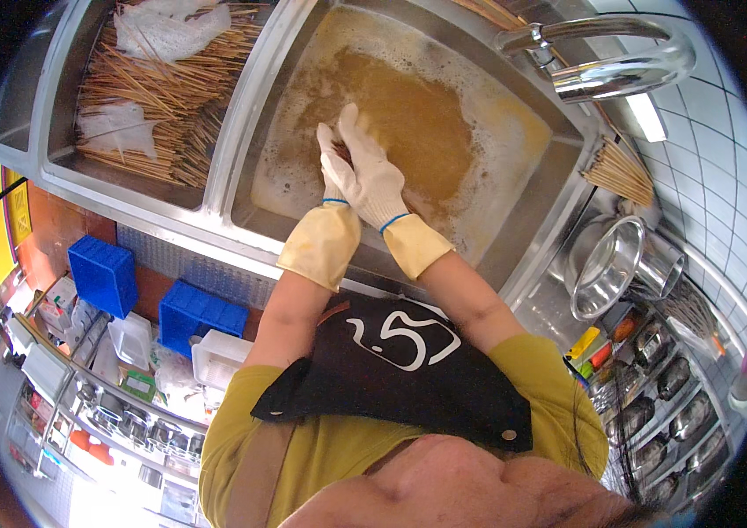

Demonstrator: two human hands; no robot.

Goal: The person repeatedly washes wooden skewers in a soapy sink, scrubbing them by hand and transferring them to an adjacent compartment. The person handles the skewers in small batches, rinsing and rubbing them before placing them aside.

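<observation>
Both my hands wear white knit gloves over cream rubber gloves, above a steel sink basin (pixel 248 148) of brownish, foamy water (pixel 413 112). My left hand (pixel 337 162) and my right hand (pixel 373 178) are pressed together, palms facing, around a bundle of thin brown sticks (pixel 343 151). Most of the bundle is hidden between the gloves. In the basin to the left lies a large heap of thin wooden skewers (pixel 162 86), with wet white cloth-like sheets (pixel 172 30) on top.
A chrome faucet (pixel 617 79) arches over the basin's upper right. Light wooden sticks (pixel 619 171) stand bundled at the right, above a steel bowl (pixel 608 267). Blue plastic baskets (pixel 102 276) and a white plastic basket (pixel 218 360) are at the lower left. A dividing rim (pixel 231 125) separates the basins.
</observation>
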